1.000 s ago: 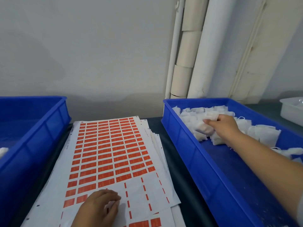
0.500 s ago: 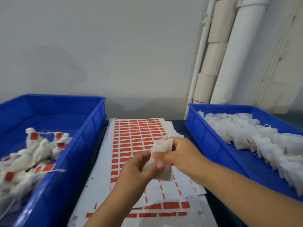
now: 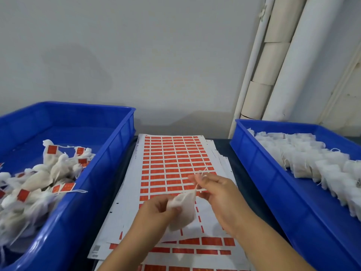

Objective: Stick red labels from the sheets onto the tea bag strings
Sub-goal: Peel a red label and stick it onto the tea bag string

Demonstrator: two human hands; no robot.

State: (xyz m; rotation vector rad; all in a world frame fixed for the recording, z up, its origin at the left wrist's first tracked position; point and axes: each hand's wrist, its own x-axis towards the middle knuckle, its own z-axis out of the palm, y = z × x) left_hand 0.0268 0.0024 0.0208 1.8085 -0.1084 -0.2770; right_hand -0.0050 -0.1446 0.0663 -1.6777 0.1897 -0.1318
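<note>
A white tea bag (image 3: 184, 209) hangs above the label sheets, pinched at its top left corner by my left hand (image 3: 156, 211). Its thin string (image 3: 199, 181) runs up and to the right, where my right hand (image 3: 216, 194) pinches it between fingertips. Under both hands lies a stack of white sheets (image 3: 129, 202) with rows of red labels (image 3: 172, 159); the near rows are partly peeled off. I cannot tell whether a label sits on either hand.
A blue bin (image 3: 88, 196) on the left holds labelled tea bags (image 3: 48, 173). A blue bin (image 3: 263, 184) on the right holds unlabelled tea bags (image 3: 312, 159). Behind stand a grey wall and white pipes (image 3: 283, 75).
My right hand took a tea bag from the right bin and brought it over the sheets. My left hand left the sheet and took the bag. The string is now drawn out.
</note>
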